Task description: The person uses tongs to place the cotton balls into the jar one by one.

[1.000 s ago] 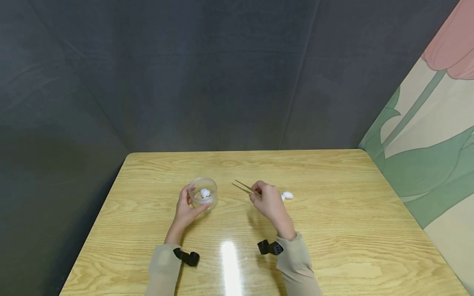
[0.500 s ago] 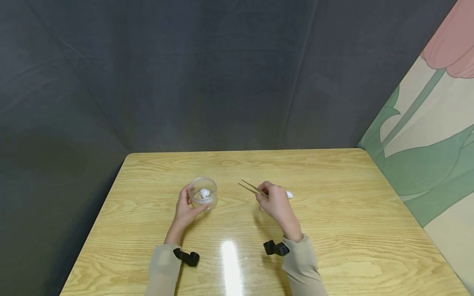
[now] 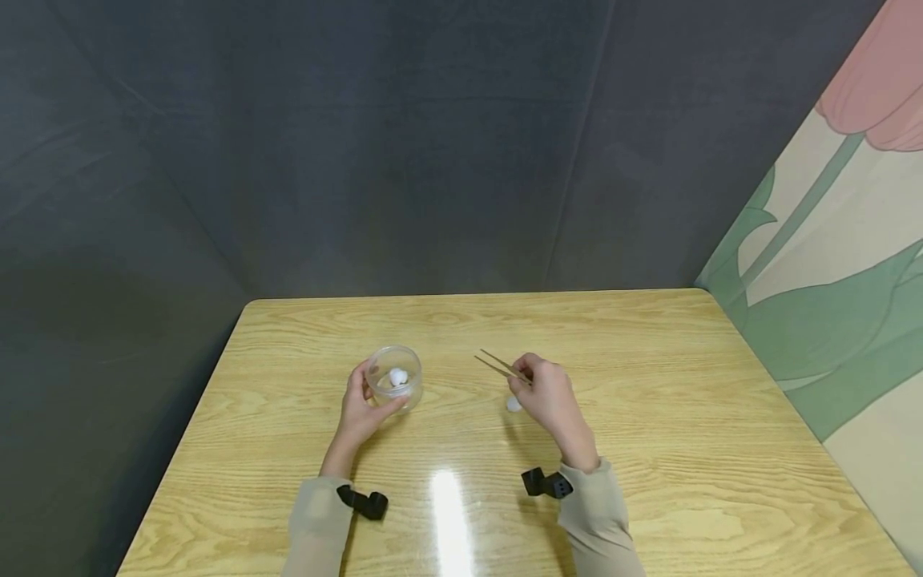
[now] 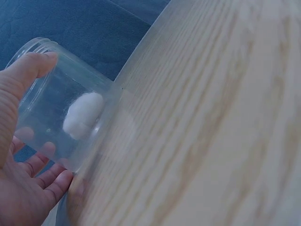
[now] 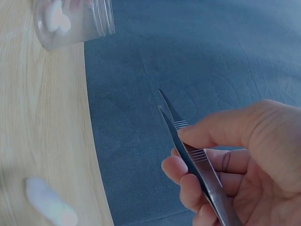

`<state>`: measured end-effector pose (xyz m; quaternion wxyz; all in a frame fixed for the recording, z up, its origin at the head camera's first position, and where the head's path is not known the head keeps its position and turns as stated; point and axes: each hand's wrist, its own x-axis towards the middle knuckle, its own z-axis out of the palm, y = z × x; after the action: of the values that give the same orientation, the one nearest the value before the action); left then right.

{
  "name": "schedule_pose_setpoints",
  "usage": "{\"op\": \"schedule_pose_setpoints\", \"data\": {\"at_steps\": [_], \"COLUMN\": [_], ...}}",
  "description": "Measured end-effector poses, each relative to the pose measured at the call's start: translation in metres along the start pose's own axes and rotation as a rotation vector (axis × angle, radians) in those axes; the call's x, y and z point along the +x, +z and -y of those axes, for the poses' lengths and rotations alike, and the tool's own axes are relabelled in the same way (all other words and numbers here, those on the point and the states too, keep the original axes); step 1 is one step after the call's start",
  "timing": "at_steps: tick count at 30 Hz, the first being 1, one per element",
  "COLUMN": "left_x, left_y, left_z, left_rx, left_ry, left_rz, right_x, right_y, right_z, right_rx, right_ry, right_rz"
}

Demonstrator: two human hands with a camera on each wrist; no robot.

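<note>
My left hand (image 3: 364, 415) grips a clear plastic jar (image 3: 417, 389), thumb near the threaded rim and fingers round the other side. Inside lies white cotton (image 4: 83, 115), near the jar's bottom. My right hand (image 3: 554, 399) pinches metal tweezers (image 5: 203, 167) between thumb and fingers. Their tips stand slightly apart with nothing between them, pointing up and left in the head view. Below the right hand, a loose cotton ball (image 3: 513, 404) lies on the table; in the right wrist view the cotton ball (image 5: 49, 201) looks elongated and blurred.
The wood-grain table (image 3: 671, 449) stretches to both sides of the hands. A dark cloth backdrop (image 3: 433, 160) rises behind its far edge, and a flower-patterned cloth (image 3: 844, 320) hangs at the right. Small black cameras sit on both wrists.
My right hand has moved right with the tweezers. The cotton seen beyond that hand is now hidden, and a cotton ball shows at its left. The left hand and jar have stayed put.
</note>
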<state>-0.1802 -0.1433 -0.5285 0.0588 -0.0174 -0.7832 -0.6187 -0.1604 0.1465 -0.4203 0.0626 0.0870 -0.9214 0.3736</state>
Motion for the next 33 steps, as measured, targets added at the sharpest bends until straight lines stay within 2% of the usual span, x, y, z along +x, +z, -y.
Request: {"op": "schedule_pose_setpoints", "data": {"at_steps": [22, 33], "left_x": [0.000, 0.000], "left_y": [-0.001, -0.001], "left_z": [0.000, 0.000], "left_rx": [-0.005, 0.000], "left_ry": [0.000, -0.002], "left_rz": [0.001, 0.004], "right_x": [-0.007, -0.010], "right_y": [-0.006, -0.013], "right_z": [-0.021, -0.033], "right_rx": [-0.024, -0.030], "right_ry": [0.037, 0.021], "right_rz": [-0.010, -0.023]}}
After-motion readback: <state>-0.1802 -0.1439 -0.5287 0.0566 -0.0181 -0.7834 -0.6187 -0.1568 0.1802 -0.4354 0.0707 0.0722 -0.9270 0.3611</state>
